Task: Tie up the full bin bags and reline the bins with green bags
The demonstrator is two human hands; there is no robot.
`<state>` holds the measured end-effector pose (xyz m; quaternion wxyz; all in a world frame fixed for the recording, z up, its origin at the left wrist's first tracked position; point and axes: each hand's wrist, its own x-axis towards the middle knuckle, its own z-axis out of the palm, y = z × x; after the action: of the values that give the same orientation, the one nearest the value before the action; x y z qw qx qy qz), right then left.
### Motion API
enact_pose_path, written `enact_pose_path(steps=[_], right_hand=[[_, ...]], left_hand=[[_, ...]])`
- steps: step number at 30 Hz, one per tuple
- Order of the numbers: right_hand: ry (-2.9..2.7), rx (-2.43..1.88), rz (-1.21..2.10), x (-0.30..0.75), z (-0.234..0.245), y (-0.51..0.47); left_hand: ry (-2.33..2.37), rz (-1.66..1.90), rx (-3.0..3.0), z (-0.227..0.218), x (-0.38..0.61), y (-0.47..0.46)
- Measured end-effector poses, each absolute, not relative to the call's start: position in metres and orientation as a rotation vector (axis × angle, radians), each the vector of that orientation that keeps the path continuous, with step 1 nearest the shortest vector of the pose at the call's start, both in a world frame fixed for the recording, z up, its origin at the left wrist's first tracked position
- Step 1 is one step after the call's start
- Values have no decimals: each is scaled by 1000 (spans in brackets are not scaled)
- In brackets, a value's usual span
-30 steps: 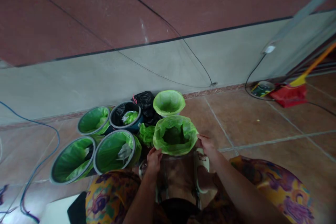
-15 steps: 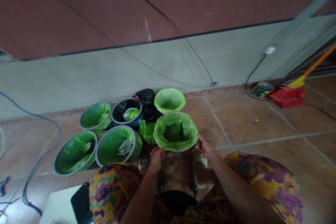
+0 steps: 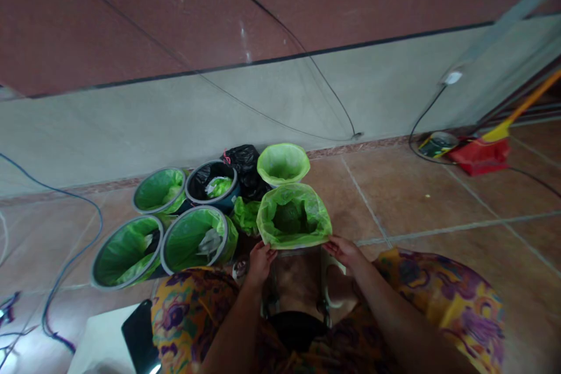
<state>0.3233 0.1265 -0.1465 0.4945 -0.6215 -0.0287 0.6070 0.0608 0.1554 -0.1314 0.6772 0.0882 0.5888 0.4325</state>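
Observation:
A small bin lined with a green bag point(image 3: 293, 216) stands on the tiled floor right in front of me. My left hand point(image 3: 260, 260) pinches the near left edge of that green bag liner. My right hand point(image 3: 340, 249) grips the near right edge of the same liner, fingers closed on the plastic. The bag's rim is folded out over the bin. Something dark green lies inside it.
Several more green-lined bins point(image 3: 196, 240) cluster to the left, with a black bag point(image 3: 242, 159) and another lined bin point(image 3: 283, 163) behind. A grey wall point(image 3: 175, 123) runs along the back. Cables point(image 3: 65, 263) trail left; a red dustpan point(image 3: 480, 152) lies far right.
Both hands slid along the liner toward its near edge, pulling the near rim flatter and straighter. The view shifted slightly.

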Motion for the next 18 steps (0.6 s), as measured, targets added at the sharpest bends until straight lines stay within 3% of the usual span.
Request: enact_pose_path(steps=[5,18], right_hand=[[-87,-1477,1563,315,-147,125],[-164,-1578,1351,301,-151,132]], left_hand=[[1331,915,335,-138,60,150],[1552,1067,656,-154,67,156]])
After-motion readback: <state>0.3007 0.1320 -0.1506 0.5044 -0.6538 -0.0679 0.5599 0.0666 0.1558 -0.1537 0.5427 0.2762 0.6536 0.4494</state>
